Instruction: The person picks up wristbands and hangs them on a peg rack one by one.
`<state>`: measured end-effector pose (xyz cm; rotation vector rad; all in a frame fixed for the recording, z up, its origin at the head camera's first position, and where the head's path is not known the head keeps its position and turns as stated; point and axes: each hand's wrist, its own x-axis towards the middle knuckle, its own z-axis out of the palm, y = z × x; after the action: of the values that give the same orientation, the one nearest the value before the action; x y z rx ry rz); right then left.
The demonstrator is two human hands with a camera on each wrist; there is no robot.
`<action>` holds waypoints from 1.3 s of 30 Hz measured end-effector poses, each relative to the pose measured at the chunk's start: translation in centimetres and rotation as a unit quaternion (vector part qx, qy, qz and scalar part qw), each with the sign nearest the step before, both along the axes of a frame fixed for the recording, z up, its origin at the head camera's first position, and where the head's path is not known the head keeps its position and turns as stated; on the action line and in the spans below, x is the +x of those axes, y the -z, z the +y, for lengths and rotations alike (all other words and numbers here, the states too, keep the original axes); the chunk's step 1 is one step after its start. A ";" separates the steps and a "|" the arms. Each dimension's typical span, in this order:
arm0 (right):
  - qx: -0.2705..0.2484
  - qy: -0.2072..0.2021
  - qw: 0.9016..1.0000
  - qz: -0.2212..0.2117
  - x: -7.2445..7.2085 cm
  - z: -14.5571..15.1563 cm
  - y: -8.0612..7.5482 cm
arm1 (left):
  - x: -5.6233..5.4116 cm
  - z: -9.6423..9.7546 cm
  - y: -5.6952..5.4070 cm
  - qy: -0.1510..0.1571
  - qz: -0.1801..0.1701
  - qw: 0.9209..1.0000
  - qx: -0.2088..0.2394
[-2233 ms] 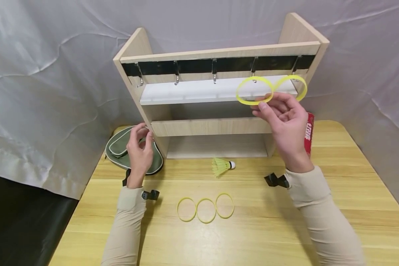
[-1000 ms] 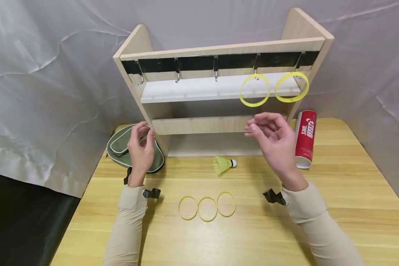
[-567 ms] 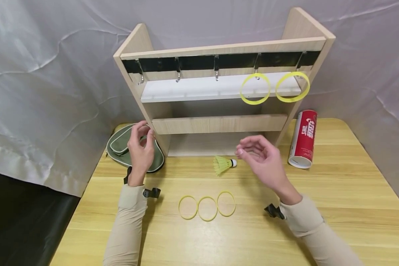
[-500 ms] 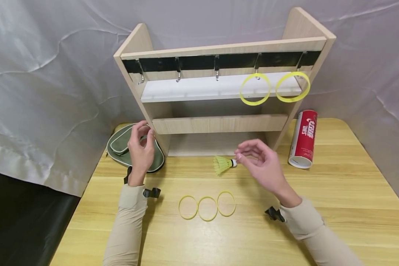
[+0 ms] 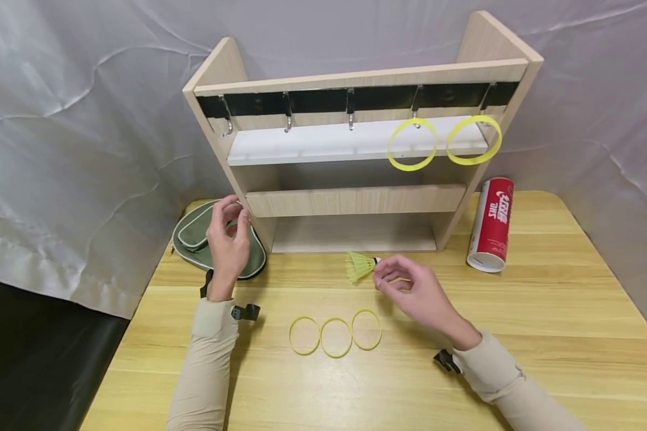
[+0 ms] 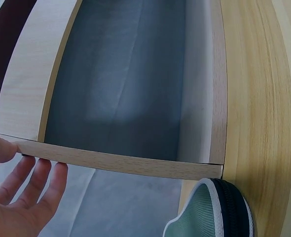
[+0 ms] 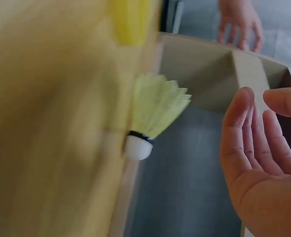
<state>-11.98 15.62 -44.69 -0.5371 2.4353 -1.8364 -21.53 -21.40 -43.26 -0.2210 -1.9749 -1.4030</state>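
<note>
My left hand (image 5: 228, 245) holds the side panel (image 6: 121, 160) of a small wooden shelf (image 5: 356, 202), thumb on one face and fingertips at the other. My right hand (image 5: 412, 290) is empty, fingers loosely bent, low over the table beside the white cork end of a yellow shuttlecock (image 5: 359, 267). In the right wrist view that shuttlecock (image 7: 155, 108) shows apart from the fingers. Two yellow rings hang from the two rightmost hooks, one ring (image 5: 390, 146) left of the other ring (image 5: 449, 143). Three more yellow rings (image 5: 320, 338) lie in a row on the table.
Several metal hooks (image 5: 350, 117) line a black strip on the shelf's upper front. A red tube (image 5: 493, 224) stands right of the shelf. The green zip case (image 5: 194, 233) lies at its left, partly behind my left hand. Grey cloth (image 5: 86, 120) hangs behind.
My right hand has let go of the ring now hanging on the second hook from the right. It has come down toward the shuttlecock. My left hand has stayed put.
</note>
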 end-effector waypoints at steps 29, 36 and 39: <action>0.205 -0.138 0.969 0.017 0.1 0.3 2.8 | 0.0 0.1 -0.1 0.000 0.007 1.000 0.002; 0.219 -0.156 0.963 -0.005 0.4 0.4 2.8 | 0.0 0.1 0.0 -0.001 0.003 1.000 0.002; 0.221 -0.155 0.963 -0.006 0.5 0.4 2.8 | 0.0 0.1 0.0 -0.001 0.002 1.000 0.000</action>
<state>-11.51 16.04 -47.45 -0.8017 2.4643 -1.1307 -21.58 -21.31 -43.23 -0.2207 -1.9715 -1.4008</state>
